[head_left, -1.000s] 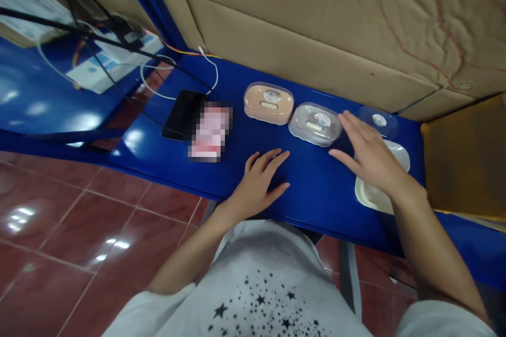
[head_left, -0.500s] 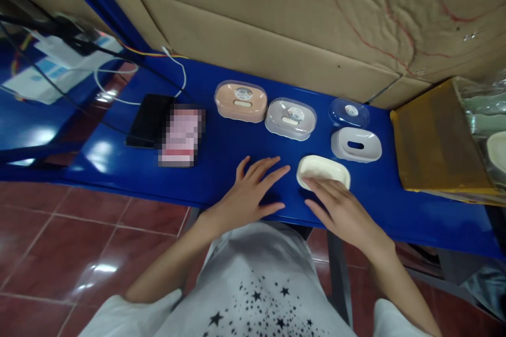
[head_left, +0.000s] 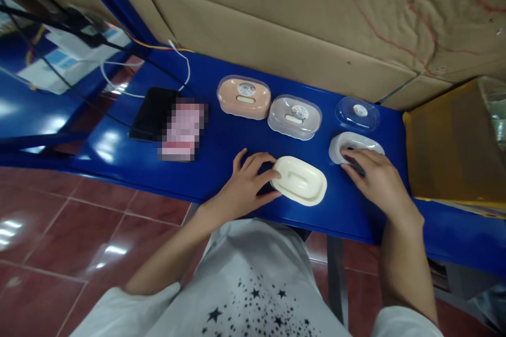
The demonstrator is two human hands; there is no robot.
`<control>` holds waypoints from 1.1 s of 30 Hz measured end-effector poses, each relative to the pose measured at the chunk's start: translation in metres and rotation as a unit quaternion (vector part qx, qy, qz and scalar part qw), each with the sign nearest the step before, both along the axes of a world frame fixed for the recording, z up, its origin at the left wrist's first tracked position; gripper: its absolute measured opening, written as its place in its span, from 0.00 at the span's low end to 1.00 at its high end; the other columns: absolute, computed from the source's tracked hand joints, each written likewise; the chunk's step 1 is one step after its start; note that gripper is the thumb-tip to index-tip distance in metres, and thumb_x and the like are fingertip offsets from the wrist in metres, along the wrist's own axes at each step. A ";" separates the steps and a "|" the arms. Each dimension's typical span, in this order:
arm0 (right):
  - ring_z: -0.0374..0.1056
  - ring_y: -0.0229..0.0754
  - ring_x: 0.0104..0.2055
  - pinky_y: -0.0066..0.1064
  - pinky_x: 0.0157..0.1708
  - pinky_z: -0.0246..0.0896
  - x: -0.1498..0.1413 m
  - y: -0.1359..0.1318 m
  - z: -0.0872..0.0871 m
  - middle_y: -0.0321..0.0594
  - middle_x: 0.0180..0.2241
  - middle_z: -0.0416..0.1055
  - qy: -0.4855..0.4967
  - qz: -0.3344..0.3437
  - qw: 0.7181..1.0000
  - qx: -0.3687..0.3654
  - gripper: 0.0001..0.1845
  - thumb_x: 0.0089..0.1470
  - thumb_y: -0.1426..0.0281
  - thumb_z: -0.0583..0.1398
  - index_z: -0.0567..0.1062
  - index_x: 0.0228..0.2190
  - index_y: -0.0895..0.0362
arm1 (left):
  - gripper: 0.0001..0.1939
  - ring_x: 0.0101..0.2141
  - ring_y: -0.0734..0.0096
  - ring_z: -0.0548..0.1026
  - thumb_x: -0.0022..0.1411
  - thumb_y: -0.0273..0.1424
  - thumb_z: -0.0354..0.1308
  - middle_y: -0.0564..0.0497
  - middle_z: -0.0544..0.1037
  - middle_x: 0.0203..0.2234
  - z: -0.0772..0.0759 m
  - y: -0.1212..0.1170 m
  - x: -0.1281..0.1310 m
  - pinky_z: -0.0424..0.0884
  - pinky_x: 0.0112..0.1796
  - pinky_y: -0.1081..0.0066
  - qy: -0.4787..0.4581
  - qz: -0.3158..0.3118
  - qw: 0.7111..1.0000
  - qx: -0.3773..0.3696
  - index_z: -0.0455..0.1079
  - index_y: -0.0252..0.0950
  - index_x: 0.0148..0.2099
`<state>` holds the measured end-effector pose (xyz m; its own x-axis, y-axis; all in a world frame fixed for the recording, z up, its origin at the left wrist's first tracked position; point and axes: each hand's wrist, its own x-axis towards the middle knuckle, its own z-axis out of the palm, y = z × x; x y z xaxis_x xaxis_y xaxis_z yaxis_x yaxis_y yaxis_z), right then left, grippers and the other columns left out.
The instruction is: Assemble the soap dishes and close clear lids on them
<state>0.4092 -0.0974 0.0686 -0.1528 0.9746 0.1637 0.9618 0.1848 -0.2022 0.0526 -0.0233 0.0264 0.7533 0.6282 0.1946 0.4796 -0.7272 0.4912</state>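
Observation:
A shallow cream oval tray (head_left: 310,184) with a raised oblong middle lies on the blue table. My left hand (head_left: 253,181) has its index finger and thumb at the tray's left end, the fingers bent. To the right, a pale oval box (head_left: 338,148) with a dark oblong slot sits on the table. My right hand (head_left: 375,176) grips its near side, fingertips over the slot and thumb in front, covering much of it. Behind this box is a clear oval lid (head_left: 351,114) with a round sticker.
A peach oval box (head_left: 233,102) and a pale grey one (head_left: 286,121), both under clear covers, stand at the back. Left lie a black flat object (head_left: 148,116) and a phone with a blurred screen (head_left: 184,129). A cardboard box (head_left: 454,147) stands right; cables hang left.
My right hand has left the cream tray and moved right onto the slotted pale box. The cream tray has shifted left, and my left hand now touches its left end.

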 end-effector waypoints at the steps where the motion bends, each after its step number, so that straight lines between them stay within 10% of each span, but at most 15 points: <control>1: 0.76 0.61 0.58 0.56 0.60 0.72 -0.007 -0.001 0.001 0.51 0.55 0.80 0.015 0.005 1.000 0.009 0.18 0.72 0.65 0.57 0.76 0.60 0.50 | 0.15 0.68 0.49 0.67 0.72 0.39 0.65 0.41 0.71 0.65 0.000 0.001 0.000 0.46 0.72 0.38 0.000 -0.001 1.000 -0.007 0.74 0.44 0.58; 16: 0.78 0.57 0.53 0.52 0.50 0.73 -0.133 -0.030 -0.009 0.42 0.54 0.81 0.094 0.054 0.992 0.066 0.37 0.70 0.73 0.59 0.58 0.74 0.40 | 0.52 0.68 0.42 0.67 0.74 0.51 0.60 0.35 0.69 0.69 -0.003 -0.004 0.024 0.42 0.70 0.33 -0.019 0.034 0.998 -0.043 0.31 0.43 0.82; 33: 0.73 0.60 0.62 0.56 0.58 0.69 -0.124 -0.037 -0.011 0.47 0.63 0.75 0.033 0.088 0.995 0.016 0.39 0.71 0.72 0.58 0.52 0.76 0.43 | 0.32 0.70 0.44 0.65 0.75 0.46 0.61 0.40 0.68 0.71 -0.003 -0.005 0.022 0.38 0.72 0.33 -0.006 0.034 0.999 -0.014 0.61 0.47 0.75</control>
<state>0.2855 -0.1341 0.0574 -0.3076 0.9283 0.2088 0.8988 0.3555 -0.2564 0.0745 -0.0282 0.0230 0.7069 0.6828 0.1845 0.5215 -0.6794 0.5163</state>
